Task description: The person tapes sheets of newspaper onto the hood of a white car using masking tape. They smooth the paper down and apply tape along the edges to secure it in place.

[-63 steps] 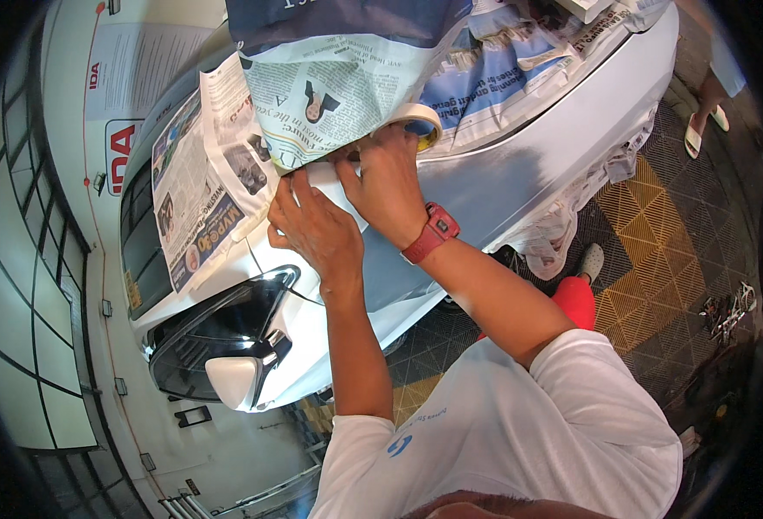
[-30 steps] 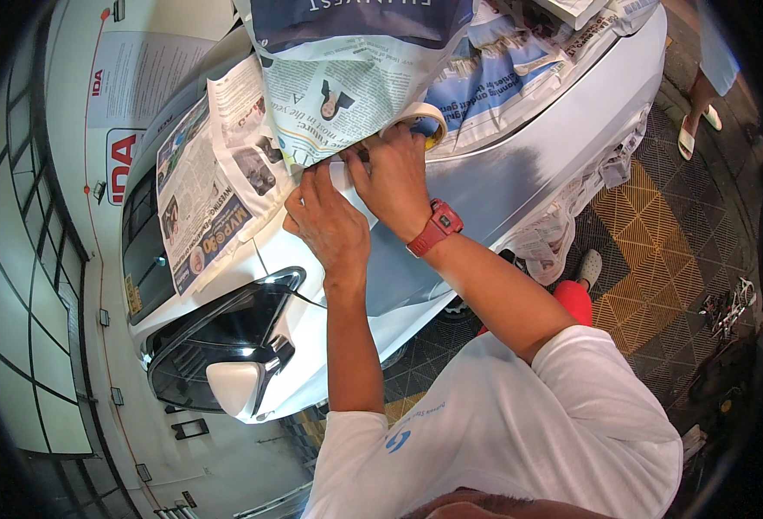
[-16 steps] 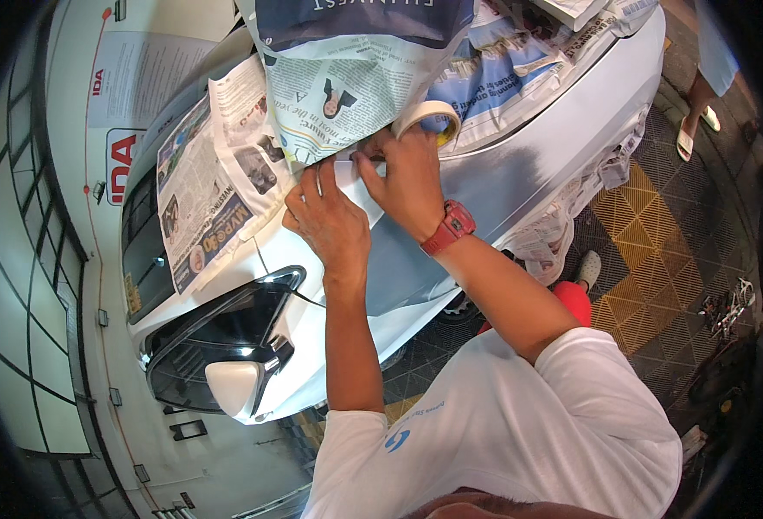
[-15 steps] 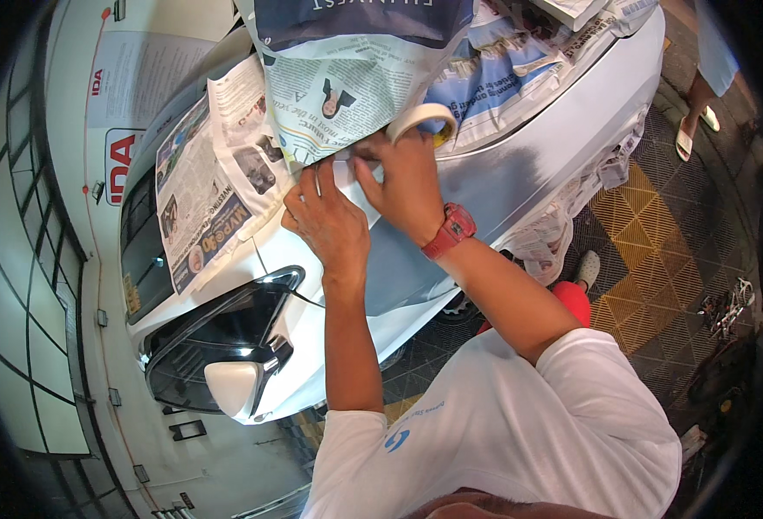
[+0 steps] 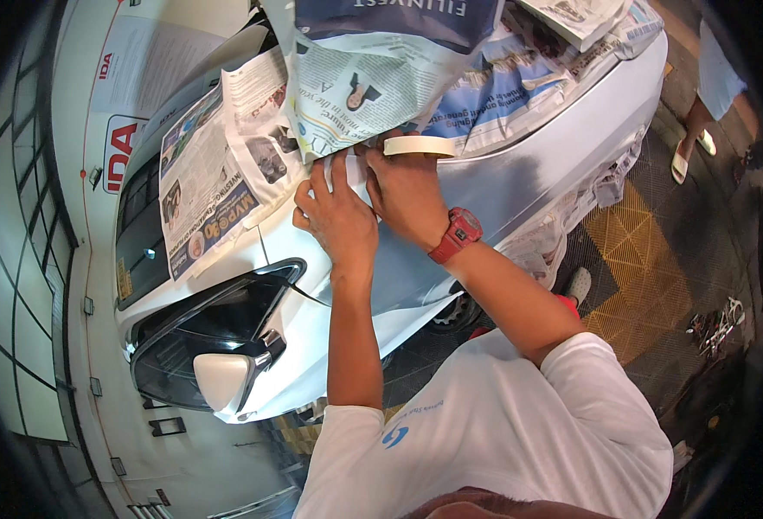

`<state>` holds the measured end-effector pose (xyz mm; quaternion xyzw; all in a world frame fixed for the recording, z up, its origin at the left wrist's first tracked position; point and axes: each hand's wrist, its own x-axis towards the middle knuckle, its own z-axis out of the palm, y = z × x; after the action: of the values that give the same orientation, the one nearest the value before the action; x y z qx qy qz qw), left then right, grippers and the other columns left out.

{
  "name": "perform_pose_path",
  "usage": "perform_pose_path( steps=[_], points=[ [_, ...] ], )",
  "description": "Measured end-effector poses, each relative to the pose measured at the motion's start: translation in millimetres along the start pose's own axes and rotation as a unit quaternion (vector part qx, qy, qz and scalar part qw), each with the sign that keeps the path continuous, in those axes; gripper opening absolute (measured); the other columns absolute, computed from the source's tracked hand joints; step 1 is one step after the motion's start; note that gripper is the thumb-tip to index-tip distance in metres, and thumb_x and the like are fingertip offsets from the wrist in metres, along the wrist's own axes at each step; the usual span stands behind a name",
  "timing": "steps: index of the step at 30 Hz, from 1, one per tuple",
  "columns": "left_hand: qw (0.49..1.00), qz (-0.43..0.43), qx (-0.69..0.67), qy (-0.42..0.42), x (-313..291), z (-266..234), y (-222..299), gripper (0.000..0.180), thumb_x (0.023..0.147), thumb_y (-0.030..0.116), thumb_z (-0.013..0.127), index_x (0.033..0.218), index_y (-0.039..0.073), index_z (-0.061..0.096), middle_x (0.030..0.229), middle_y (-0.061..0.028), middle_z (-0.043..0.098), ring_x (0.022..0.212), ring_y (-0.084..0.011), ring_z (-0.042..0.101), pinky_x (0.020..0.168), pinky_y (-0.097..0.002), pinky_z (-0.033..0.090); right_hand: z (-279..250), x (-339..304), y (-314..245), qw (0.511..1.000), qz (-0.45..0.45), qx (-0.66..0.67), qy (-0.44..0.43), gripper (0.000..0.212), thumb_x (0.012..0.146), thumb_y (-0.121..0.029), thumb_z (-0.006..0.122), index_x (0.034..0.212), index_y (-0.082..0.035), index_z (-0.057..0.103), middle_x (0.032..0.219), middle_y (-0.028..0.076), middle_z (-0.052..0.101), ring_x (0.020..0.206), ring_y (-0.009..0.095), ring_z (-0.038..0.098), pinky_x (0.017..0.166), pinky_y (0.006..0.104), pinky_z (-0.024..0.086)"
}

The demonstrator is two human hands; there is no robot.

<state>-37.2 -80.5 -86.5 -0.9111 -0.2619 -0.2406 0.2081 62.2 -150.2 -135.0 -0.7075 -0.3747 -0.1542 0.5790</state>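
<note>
A large newspaper sheet [image 5: 373,95] covers the upper part of a white car [image 5: 399,268] with grey patches. At its lower edge, my left hand [image 5: 343,221] rests on the body panel with its fingers bent and apart. Some of those fingertips reach the paper's edge or slip beneath it. Just to the right, my right hand [image 5: 409,195], with a red watch on its wrist, is closed on a roll of masking tape [image 5: 419,146]. The fingertips of that hand are partly hidden by the paper and the roll.
More newspaper [image 5: 226,186] lies over the windshield side, left of my hands. A white side mirror [image 5: 220,379] juts out near my left forearm. At upper right, a folded newspaper stack [image 5: 580,22] rests on the car. Another person's sandalled feet [image 5: 681,164] stand on the right.
The tape roll has tipped from a raised, ring-like view to nearly edge-on as my right hand turned. In the picture, paper and both hands sit slightly further right; my left fingers have spread somewhat.
</note>
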Motion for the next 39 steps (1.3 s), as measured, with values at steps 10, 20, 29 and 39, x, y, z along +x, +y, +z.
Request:
perform_pose_path(
  steps=[10, 20, 29, 39],
  points=[
    [0.985, -0.078, -0.153, 0.033, -50, -29, -29, 0.045, 0.111, 0.009, 0.052, 0.155, 0.013, 0.063, 0.163, -0.0067, 0.059, 0.144, -0.035, 0.046, 0.122, -0.0528, 0.027, 18, 5, -17, 0.998, -0.066, -0.015, 0.002, 0.056, 0.085, -0.002, 0.069, 0.14, -0.011, 0.069, 0.117, 0.02, 0.071, 0.116, 0.044, 0.064, 0.102, 0.0584, 0.047],
    [0.972, -0.024, -0.211, 0.101, -7, -13, -74, 0.037, 0.107, 0.017, 0.063, 0.143, 0.013, 0.072, 0.147, -0.0059, 0.068, 0.14, -0.0313, 0.052, 0.119, -0.055, 0.029, 25, 6, -29, 0.986, -0.027, -0.157, -0.047, 0.055, 0.091, -0.008, 0.069, 0.146, -0.015, 0.063, 0.118, 0.021, 0.074, 0.117, 0.045, 0.066, 0.102, 0.0601, 0.046],
    [0.985, -0.034, -0.158, 0.053, -9, -23, -68, 0.032, 0.108, 0.024, 0.066, 0.136, 0.013, 0.078, 0.147, -0.0115, 0.065, 0.14, -0.0346, 0.052, 0.118, -0.057, 0.032, -78, -91, -48, 0.989, 0.048, 0.112, -0.084, 0.06, 0.102, 0.004, 0.062, 0.157, -0.002, 0.04, 0.092, 0.02, 0.066, 0.087, 0.042, 0.069, 0.082, 0.0511, 0.053],
    [0.699, -0.136, -0.692, -0.115, -162, -5, 22, 0.015, 0.101, 0.012, 0.082, 0.109, 0.003, 0.074, 0.115, -0.0087, 0.074, 0.104, -0.0197, 0.07, 0.086, -0.0316, 0.054, -149, -125, -40, 0.918, 0.053, 0.14, -0.368, 0.079, 0.106, -0.012, 0.071, 0.173, -0.006, 0.028, 0.094, 0.018, 0.071, 0.085, 0.042, 0.069, 0.079, 0.0478, 0.056]
  ],
)
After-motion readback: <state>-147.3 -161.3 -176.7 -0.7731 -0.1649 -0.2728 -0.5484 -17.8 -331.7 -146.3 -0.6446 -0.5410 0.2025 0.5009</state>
